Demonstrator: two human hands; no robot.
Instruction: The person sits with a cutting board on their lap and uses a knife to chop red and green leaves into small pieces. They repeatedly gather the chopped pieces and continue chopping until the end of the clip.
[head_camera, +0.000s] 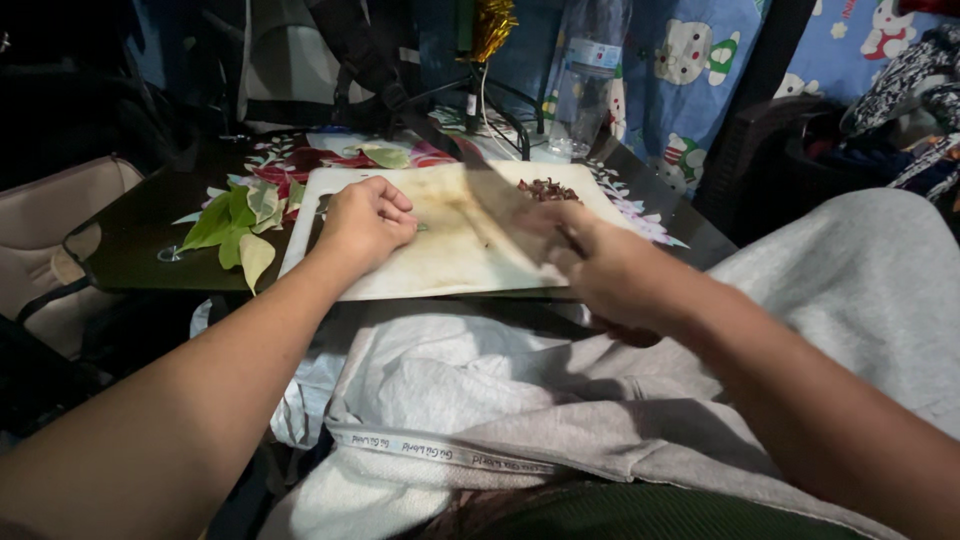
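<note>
The left hand (365, 222) presses its curled fingers on a small green piece on the white cutting board (440, 262) while the right hand (600, 270), fingers clamped around a blurred knife (500, 205), is chopping; the next cut seems to need careful aim beside the fingers.

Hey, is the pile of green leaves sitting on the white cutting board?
No, the green leaves lie on the dark tray to the left of the white cutting board, beside the left hand.
</note>
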